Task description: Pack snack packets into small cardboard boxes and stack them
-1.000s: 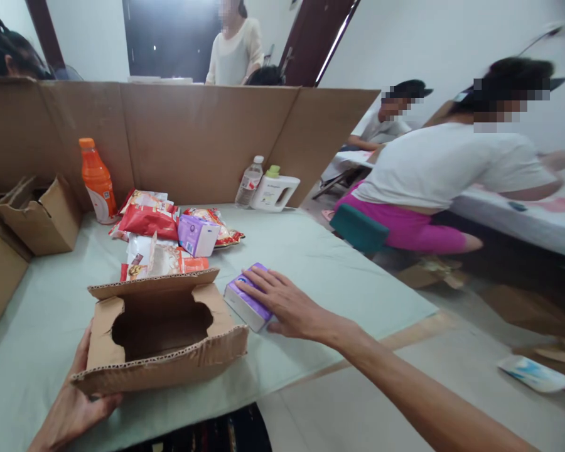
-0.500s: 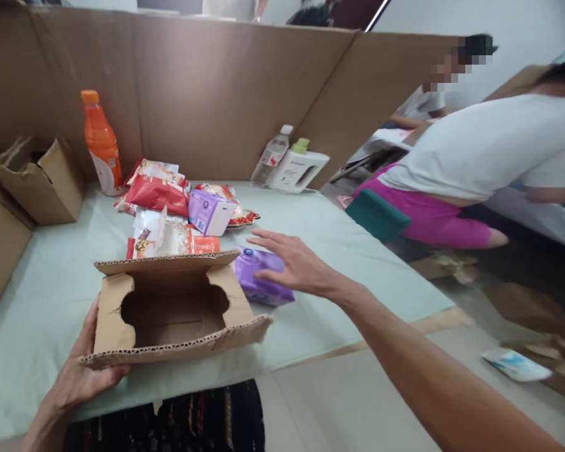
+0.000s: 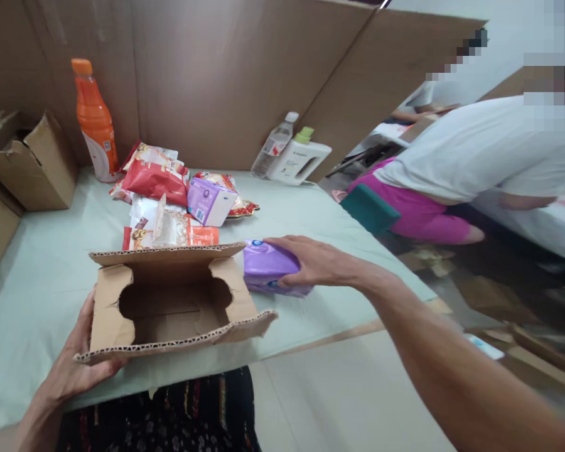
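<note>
An open-topped cardboard box (image 3: 162, 355) stands near the table's front edge, its flaps up and its inside bare. My left hand (image 3: 78, 361) grips the box's left end, thumb along the front and the other fingers partly hidden behind the side. Just right of the box lies a purple tissue pack (image 3: 268, 260). My right hand (image 3: 313, 260) is closed over the pack's right part, thumb on the near side and fingers across the top. Behind the box is a second purple-and-white pack (image 3: 209, 202), leaning among red snack bags (image 3: 155, 182).
At the back stand an orange drink bottle (image 3: 95, 122), a clear water bottle (image 3: 274, 147) and a white jug with a green cap (image 3: 299, 158). More cardboard boxes (image 3: 47, 166) are at the left. A cardboard partition (image 3: 216, 81) rises behind; a person in white (image 3: 475, 150) sits at the right.
My right hand has come down from hovering open above the purple tissue pack and closed on it. The pack sits slightly farther right of the box. My left hand keeps its hold.
</note>
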Tool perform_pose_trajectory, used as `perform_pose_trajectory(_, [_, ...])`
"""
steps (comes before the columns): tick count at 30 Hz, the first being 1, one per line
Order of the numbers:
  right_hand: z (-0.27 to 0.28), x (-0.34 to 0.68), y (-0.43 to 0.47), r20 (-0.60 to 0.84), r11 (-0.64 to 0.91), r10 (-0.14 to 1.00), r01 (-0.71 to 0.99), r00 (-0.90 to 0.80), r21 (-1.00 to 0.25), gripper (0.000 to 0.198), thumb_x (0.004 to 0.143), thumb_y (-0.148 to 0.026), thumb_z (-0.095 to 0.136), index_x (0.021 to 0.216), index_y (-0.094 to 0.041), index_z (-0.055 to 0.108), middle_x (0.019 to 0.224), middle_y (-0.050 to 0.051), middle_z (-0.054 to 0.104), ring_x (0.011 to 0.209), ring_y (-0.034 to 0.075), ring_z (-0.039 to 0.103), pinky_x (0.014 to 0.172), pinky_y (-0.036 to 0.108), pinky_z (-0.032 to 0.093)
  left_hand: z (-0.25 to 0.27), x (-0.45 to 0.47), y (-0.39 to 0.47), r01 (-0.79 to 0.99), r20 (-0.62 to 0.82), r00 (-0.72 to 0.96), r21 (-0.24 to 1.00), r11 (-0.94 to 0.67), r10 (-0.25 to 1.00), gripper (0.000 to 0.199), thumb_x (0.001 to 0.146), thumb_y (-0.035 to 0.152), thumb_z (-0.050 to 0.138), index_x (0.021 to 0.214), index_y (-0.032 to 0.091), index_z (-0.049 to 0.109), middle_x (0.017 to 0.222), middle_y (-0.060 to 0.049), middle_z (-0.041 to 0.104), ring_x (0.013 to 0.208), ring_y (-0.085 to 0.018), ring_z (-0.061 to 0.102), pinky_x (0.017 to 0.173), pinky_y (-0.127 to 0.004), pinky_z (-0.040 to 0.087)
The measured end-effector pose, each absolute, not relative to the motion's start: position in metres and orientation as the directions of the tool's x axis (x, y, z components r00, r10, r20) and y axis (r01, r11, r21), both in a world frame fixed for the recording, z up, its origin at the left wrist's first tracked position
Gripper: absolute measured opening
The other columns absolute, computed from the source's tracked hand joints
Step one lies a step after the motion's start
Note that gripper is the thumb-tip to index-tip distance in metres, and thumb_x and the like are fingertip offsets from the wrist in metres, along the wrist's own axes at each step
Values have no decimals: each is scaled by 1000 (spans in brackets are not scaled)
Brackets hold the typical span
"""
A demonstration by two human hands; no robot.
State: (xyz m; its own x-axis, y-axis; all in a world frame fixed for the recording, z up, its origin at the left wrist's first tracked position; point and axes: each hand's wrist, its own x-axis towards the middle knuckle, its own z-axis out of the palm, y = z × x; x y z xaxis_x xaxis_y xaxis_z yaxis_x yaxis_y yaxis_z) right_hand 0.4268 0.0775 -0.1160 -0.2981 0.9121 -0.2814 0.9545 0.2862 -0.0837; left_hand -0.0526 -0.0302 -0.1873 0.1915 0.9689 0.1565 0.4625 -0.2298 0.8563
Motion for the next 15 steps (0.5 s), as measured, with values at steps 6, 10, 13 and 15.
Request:
perform_pose_trajectory(6, [-86, 394, 62, -236, 355, 923, 910, -304, 215, 76, 77, -48, 77, 146, -22, 60, 142, 21, 63, 120, 45, 64, 98, 59, 53, -190, -55, -19, 465, 154, 273, 843, -270, 950, 110, 85, 53, 75, 168, 27, 9, 152, -15, 55, 125, -39, 65, 97, -53, 63])
perform_pose_trajectory(10, [-86, 383, 64, -88, 348, 934, 937, -346, 11, 80, 82, -51, 73, 154, -22, 52, 167, 17, 40, 149, 40, 44, 119, 55, 42, -195, -55, -20, 473, 243, 276, 808, -351, 930, 107, 85, 54, 75, 168, 31, 13, 163, -14, 44, 141, -43, 53, 109, -57, 56])
perform_pose_trajectory(13, [-90, 391, 59, 6, 134, 991, 985, -134, -109, 91, 85, -64, 65, 160, -16, 42, 168, 19, 38, 155, 39, 36, 125, 55, 35, -197, -55, -24, 498, 229, 262, 800, -335, 937, 106, 85, 54, 75, 168, 34, 12, 167, -13, 38, 149, -43, 44, 118, -59, 47])
perform_pose_trajectory(15, [-93, 394, 54, -32, 11, 999, 990, -16, -141, 97, 85, -71, 61, 159, -13, 41, 163, 22, 44, 151, 41, 41, 122, 56, 38, -197, -53, -25, 518, 205, 269, 793, -321, 941, 107, 85, 55, 75, 168, 33, 11, 167, -14, 36, 151, -44, 41, 121, -61, 42])
